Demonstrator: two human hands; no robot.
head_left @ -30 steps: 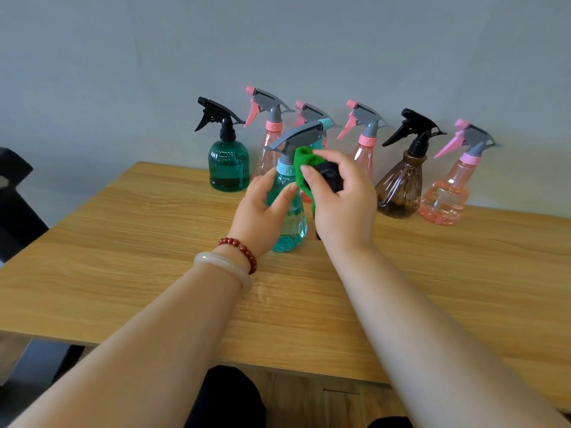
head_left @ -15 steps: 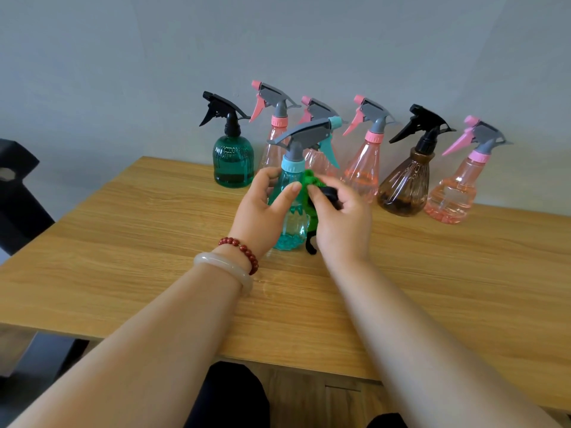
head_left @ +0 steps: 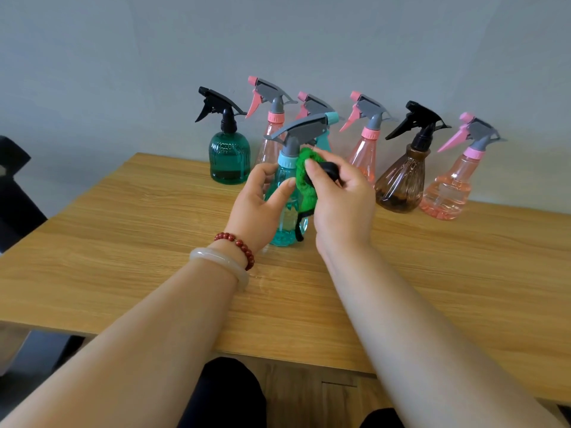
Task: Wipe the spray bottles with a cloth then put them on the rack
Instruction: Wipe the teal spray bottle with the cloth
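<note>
- Teal spray bottle (head_left: 289,219): stands upright on the wooden table (head_left: 123,242), in front of the back row, trigger head pointing right.
- Green cloth (head_left: 304,180): presses against the bottle's right shoulder, just under the collar; trails a black cord down beside the body.
- Right hand (head_left: 343,208): pinches the cloth and a black piece between thumb and curled fingers.
- Left hand (head_left: 262,205): wraps the bottle's left side, thumb across the front, fingers curled behind.
- Left wrist: wears a red bead bracelet (head_left: 238,245) and a pale bangle (head_left: 216,262).
- Back row by the wall: holds a dark green bottle (head_left: 230,159), pink bottles (head_left: 366,156) and a brown bottle (head_left: 400,183).
</note>
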